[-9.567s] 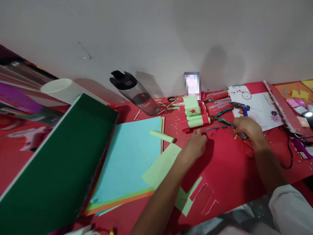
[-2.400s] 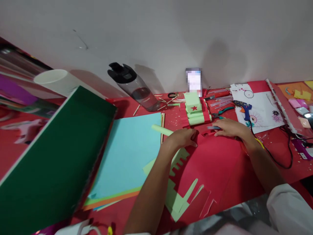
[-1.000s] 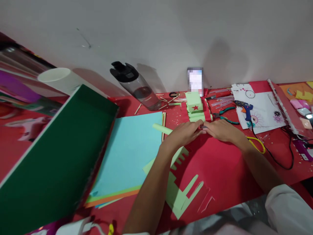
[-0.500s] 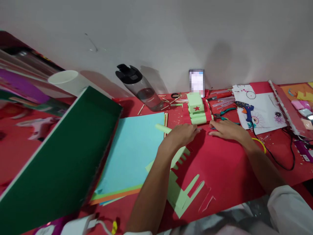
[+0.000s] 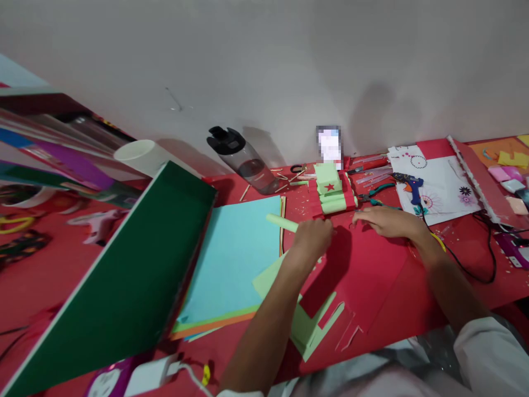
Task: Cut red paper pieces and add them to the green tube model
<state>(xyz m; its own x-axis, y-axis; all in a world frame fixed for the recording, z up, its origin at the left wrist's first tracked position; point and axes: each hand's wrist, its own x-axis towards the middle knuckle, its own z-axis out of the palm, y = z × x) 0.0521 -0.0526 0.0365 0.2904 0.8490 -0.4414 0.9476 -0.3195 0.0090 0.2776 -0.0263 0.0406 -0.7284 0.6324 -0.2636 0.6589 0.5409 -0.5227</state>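
A red paper sheet (image 5: 363, 275) lies in front of me. My left hand (image 5: 312, 237) is closed at its upper left, fingers curled down on the paper. At the top edge, my right hand (image 5: 384, 221) has its thumb and bent fingers closed on the sheet; a small dark loop by the fingertips is too small to name. Just beyond stands a light green and red paper model (image 5: 333, 190) with a red star. A rolled green paper tube (image 5: 281, 222) is beside my left hand. Cut green paper (image 5: 308, 331) lies partly under the red sheet and my left forearm.
Coloured sheets (image 5: 235, 259), blue on top, lie to the left beside a green board (image 5: 119, 264). A water bottle (image 5: 248, 165) and a phone (image 5: 329, 146) stand near the wall. Pliers (image 5: 378, 193) and a blue glue gun (image 5: 411, 187) with a trailing cable are at the right.
My left hand has curled closed and moved slightly down, and the red sheet has shifted over the green cut-outs. My right hand stays near the top edge. The view has turned slightly left.
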